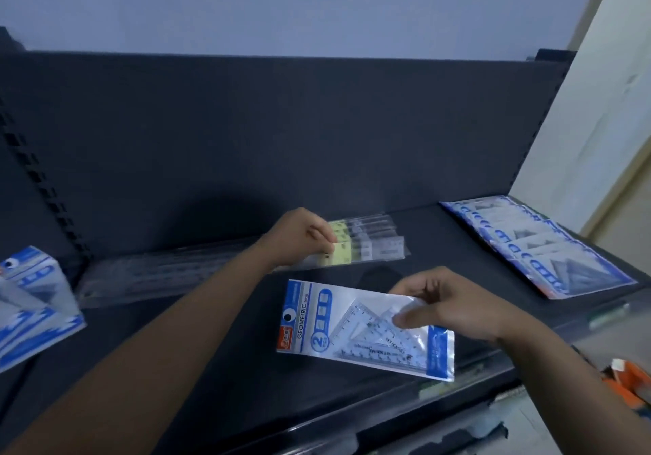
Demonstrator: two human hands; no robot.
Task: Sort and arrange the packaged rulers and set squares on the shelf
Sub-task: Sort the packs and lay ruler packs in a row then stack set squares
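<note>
Set-square packs [31,299] lean at the left end of the shelf [211,366]. The grip of the left hand [299,236] pinches the sleeved rulers [366,243] lying mid-shelf. The right hand [454,306] closes its grip, thumb and fingers, on a set-square pack [352,331] just above the shelf, left of a fanned row of packs [539,246].

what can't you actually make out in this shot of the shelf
All in the head view:
Ruler packs: their number is unclear, since they overlap and the left hand and forearm cover part of them.
Set square pack: the small print is too small to read, and the right hand covers its upper right part.
Left stack of packs: blurred and cut off by the left edge.
Orange item: cut off by the right edge, so it cannot be identified.
</note>
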